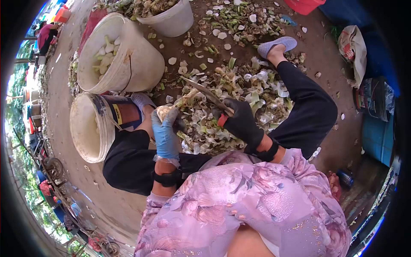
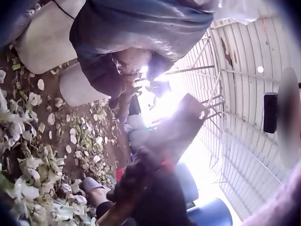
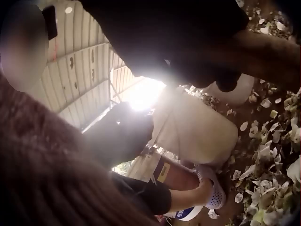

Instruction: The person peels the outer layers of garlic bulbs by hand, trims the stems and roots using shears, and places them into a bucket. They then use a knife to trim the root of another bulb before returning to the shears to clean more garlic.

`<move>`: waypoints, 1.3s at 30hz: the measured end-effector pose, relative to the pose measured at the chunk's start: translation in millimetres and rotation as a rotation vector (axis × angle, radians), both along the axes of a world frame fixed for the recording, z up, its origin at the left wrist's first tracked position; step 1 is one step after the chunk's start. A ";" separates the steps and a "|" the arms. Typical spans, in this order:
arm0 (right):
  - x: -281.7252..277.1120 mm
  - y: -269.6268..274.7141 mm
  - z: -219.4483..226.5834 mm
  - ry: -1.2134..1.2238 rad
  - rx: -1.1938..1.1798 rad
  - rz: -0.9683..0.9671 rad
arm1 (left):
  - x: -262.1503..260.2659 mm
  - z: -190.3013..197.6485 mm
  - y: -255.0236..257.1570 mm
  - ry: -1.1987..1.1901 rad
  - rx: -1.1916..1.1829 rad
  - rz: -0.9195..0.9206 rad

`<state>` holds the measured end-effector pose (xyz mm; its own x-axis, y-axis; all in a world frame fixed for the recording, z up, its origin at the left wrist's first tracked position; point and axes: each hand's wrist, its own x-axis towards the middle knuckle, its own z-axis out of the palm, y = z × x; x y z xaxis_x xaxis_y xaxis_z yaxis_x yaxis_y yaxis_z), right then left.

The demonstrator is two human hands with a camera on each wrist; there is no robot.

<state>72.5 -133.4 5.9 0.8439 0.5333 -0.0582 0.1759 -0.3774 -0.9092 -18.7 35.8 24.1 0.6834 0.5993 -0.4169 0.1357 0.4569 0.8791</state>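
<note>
My left hand [image 1: 166, 133], in a light blue glove, grips a garlic bulb [image 1: 163, 112] whose stalk points up and to the right. My right hand [image 1: 243, 123], in a black glove with a red patch, holds a knife [image 1: 205, 91] by its handle. The knife's long blade slants up and left, crossing near the stalk in the head view. Seen from the left wrist, the blade looks broad and blurred against the glare. A heap of garlic peelings and leaves [image 1: 252, 96] lies on the ground below both hands.
A large white bucket [image 1: 143, 64] with trimmed garlic bulbs [image 1: 105, 58] stands at left. A smaller pail [image 1: 92, 128] sits beside the left knee. Another white tub [image 1: 171, 21] holds untrimmed garlic. Scraps litter the ground between the feet; a cloth sack [image 1: 353, 49] lies at right.
</note>
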 end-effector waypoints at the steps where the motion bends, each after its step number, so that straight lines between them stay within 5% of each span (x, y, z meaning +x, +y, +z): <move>1: -2.3 4.4 7.3 0.053 0.127 -0.018 | -2.6 -7.5 -2.2 0.002 0.003 -0.005; 4: -11.2 11.7 -27.6 -0.364 0.160 -0.049 | -22.5 -52.3 -13.3 0.046 0.028 -0.011; 5: -5.6 11.6 -49.4 -0.128 -0.207 0.129 | 1.3 2.8 -36.9 0.032 0.104 0.040; 6: 4.3 11.7 -69.0 0.058 -0.430 0.215 | -9.3 -20.2 -24.2 -0.098 -0.001 -0.087; 7: 19.6 3.2 -54.6 0.143 -0.544 0.374 | -5.2 3.1 -25.4 -0.053 -0.058 -0.134; 9: 19.9 -13.8 -101.9 0.224 -0.864 0.194 | 2.5 13.3 -22.3 -0.131 -0.131 -0.126; 13: 53.8 -31.8 -103.3 0.198 -0.833 0.066 | 10.7 11.5 -13.3 -0.161 -0.311 -0.056; 14: 56.0 -32.8 -101.7 0.024 -0.878 -0.013 | 11.8 11.7 -12.8 -0.171 -0.371 -0.042; 15: 58.7 -34.0 -99.9 -0.035 -0.857 -0.062 | 12.0 12.5 -13.2 -0.177 -0.434 -0.030; 17: 54.7 -29.6 -109.3 0.036 -0.355 -0.066 | 11.3 1.4 -14.4 -0.225 -0.402 -0.090; 19: 29.4 -19.1 -72.2 0.585 0.522 0.172 | 10.8 -15.0 -22.5 -0.181 0.161 -0.202; 22: 11.8 2.5 -25.5 0.581 0.534 0.242 | 5.8 -27.0 -31.8 -0.103 0.813 -0.357; 23: 10.6 8.0 -16.4 0.597 0.337 0.202 | 5.1 -25.9 -36.7 -0.104 0.955 -0.346; 24: 9.6 11.0 -10.5 0.607 0.142 0.161 | 4.7 -22.5 -37.7 -0.107 0.953 -0.345; 26: 7.9 13.6 -4.0 0.628 0.197 0.149 | 5.1 -10.4 -35.8 -0.119 1.141 -0.322; 34: 6.3 19.2 -7.4 0.631 0.328 0.131 | 4.7 -11.5 -29.1 -0.178 1.154 -0.302; 37: 8.9 18.5 -37.2 0.344 0.197 0.167 | 3.9 -20.7 -28.0 -0.197 0.977 -0.283; 39: 8.7 18.3 -47.2 0.188 0.368 0.201 | 2.3 -23.7 -27.5 -0.199 0.829 -0.272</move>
